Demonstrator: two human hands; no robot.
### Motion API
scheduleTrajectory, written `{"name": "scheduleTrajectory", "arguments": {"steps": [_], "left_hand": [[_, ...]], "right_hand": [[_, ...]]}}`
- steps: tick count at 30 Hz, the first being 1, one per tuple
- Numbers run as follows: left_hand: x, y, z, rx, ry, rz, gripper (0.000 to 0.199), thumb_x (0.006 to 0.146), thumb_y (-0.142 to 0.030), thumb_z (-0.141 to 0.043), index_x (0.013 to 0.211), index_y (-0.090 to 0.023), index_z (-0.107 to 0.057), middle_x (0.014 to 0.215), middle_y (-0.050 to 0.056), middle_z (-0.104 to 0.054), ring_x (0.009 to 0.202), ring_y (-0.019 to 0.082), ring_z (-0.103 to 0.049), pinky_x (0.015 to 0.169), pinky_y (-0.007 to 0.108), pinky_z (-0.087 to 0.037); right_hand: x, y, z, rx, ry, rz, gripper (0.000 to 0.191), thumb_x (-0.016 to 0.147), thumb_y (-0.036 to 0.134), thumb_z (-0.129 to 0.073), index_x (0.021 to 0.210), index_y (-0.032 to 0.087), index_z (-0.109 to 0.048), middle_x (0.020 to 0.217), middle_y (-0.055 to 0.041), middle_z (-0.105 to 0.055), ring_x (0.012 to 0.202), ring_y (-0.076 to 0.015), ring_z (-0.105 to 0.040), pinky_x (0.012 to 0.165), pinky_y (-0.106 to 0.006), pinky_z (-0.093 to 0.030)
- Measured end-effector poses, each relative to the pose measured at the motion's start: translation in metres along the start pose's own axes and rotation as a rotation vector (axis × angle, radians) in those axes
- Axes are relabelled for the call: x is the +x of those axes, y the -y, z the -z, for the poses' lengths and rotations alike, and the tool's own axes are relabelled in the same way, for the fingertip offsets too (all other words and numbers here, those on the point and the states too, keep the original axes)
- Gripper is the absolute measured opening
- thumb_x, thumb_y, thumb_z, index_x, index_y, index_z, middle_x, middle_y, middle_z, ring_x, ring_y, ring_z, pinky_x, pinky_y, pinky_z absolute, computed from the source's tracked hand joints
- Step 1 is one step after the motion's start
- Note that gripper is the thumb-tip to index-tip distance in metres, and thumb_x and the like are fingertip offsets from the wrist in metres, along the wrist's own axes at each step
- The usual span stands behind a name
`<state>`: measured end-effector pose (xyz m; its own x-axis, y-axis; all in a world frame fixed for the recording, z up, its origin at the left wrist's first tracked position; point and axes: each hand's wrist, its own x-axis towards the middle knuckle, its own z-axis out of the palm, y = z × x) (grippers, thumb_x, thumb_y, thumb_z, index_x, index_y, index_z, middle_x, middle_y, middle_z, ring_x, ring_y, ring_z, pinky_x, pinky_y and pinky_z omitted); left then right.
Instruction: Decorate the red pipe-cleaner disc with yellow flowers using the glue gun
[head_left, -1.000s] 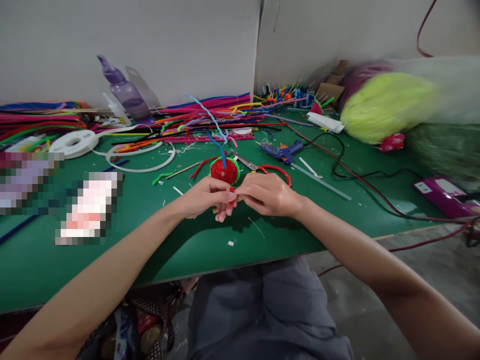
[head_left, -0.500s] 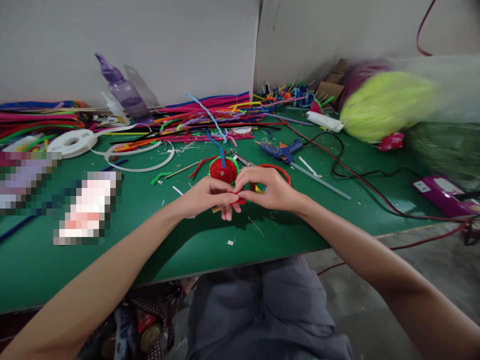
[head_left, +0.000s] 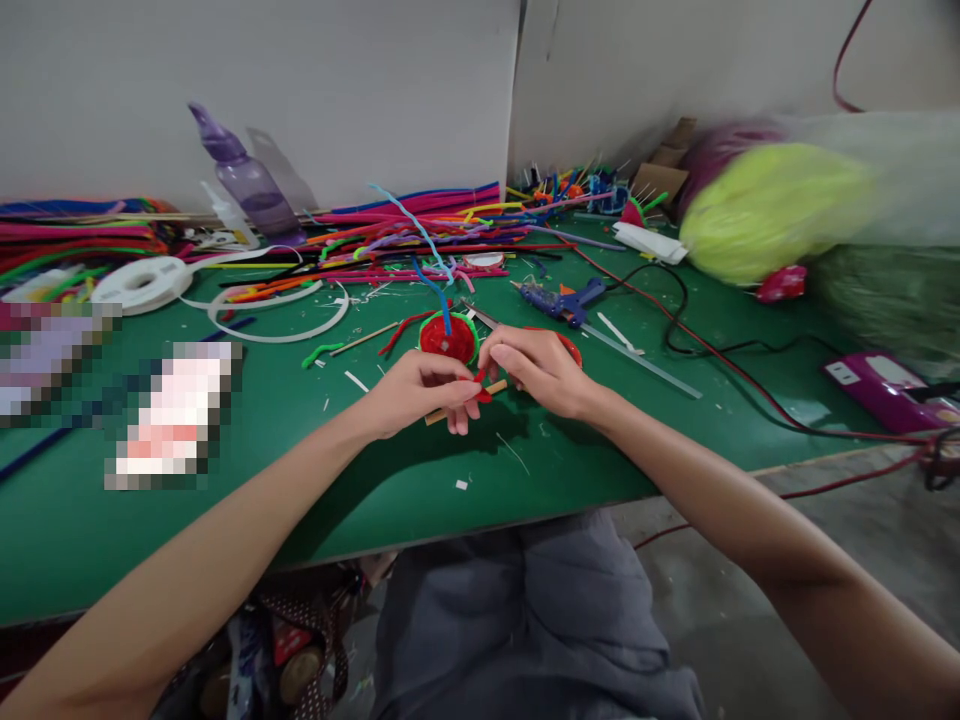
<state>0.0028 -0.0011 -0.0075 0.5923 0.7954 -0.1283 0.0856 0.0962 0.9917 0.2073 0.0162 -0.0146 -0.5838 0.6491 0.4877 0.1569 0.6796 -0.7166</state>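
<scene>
Green table (head_left: 577, 475), grey wall (head_left: 360, 90): left fingers (head_left: 461, 391) pinch red chenille (head_left: 485, 396); right fingers (head_left: 497, 358), grip unclear.

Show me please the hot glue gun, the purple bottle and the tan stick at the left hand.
Hot glue gun (head_left: 570, 308), head view, on its blue body.
Purple bottle (head_left: 262, 198), head view, on its translucent body.
Tan stick (head_left: 497, 387), head view, its exposed right end.

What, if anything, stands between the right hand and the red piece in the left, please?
Nothing visible does: the right hand is at the upper end of the red piece, though contact is too small to confirm. The left hand pinches that piece; a tan stick pokes out beside it, below that end.
</scene>
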Motion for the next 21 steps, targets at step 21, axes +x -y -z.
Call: {"name": "scheduleTrajectory", "arguments": {"steps": [21], "left_hand": [[-0.002,0.004,-0.007,0.386,-0.134,-0.135,0.025,0.084,-0.037,-0.066,0.073,-0.014,-0.065,0.061,0.001,-0.069,0.053,0.011,-0.065,0.051,0.017,-0.051]], "right_hand": [[0.006,0.008,-0.001,0.122,0.179,-0.272,0.021,0.088,0.02,-0.045,0.067,0.017,-0.049,0.056,0.005,-0.049,0.053,-0.0073,-0.044,0.054,-0.021,-0.033]]}}
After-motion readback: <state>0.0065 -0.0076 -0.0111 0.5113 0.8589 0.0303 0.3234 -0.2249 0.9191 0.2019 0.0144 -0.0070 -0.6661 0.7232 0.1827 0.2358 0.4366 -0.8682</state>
